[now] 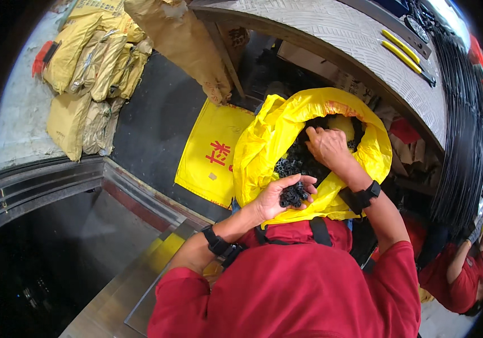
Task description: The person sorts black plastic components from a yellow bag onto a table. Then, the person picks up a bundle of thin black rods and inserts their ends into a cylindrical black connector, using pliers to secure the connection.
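In front of me a yellow plastic bag [255,155] stands with its mouth open and its rim folded outward. Small black ring-shaped parts [309,158] fill it. Over the near left side of the opening, my left hand [278,197] is palm up, cupping several of these black parts [293,194] in its curled fingers. My right hand [330,147] reaches into the bag from the right, back upward and fingers curled down toward the parts. Whatever its fingertips hold is hidden. Both wrists wear black bands.
A workbench [331,25] with a patterned grey top runs along the far right; yellow-handled pliers [404,53] and bundled black strands [458,129] lie there. A flat yellow sack [210,155] lies left of the bag. Stacked sacks [92,73] stand far left. Another person [466,270] is at right.
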`<state>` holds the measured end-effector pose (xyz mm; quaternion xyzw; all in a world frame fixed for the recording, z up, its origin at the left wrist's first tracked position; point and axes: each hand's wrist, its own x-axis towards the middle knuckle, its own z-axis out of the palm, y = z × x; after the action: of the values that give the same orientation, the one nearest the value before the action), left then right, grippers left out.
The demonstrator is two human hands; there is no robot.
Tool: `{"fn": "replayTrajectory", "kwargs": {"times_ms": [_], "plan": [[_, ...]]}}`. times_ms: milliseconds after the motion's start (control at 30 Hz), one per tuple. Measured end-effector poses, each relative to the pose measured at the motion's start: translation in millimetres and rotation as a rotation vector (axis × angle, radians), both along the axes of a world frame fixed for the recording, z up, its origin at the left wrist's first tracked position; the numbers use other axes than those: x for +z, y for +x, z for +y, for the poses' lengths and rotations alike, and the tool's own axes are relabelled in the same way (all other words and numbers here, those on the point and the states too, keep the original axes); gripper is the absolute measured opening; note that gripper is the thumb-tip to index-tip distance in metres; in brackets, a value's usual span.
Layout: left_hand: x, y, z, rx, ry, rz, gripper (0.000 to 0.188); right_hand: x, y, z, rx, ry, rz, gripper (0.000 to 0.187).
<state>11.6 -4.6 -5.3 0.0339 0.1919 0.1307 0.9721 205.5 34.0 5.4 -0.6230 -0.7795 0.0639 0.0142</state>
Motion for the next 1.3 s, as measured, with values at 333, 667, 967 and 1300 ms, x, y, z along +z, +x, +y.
{"fn": "replayTrajectory", "kwargs": {"times_ms": [333,667,967,1300], "plan": [[-4,1,-1,0.011,-0.007,-0.035,0.043,14,-11,4,-0.046,-0.309,0.089,0.033],[-7,0,0,0.022,-0.064,-0.076,0.046,37,8,-2,-0.108,-0.225,0.298,0.027],[-4,-1,-1,0.070,-0.141,-0.016,0.038,83,-15,-20,-0.062,-0.309,0.729,0.018],[-6,-1,-2,-0.007,-0.066,0.037,0.037,-3,-19,3,0.299,0.081,0.287,0.040]]}}
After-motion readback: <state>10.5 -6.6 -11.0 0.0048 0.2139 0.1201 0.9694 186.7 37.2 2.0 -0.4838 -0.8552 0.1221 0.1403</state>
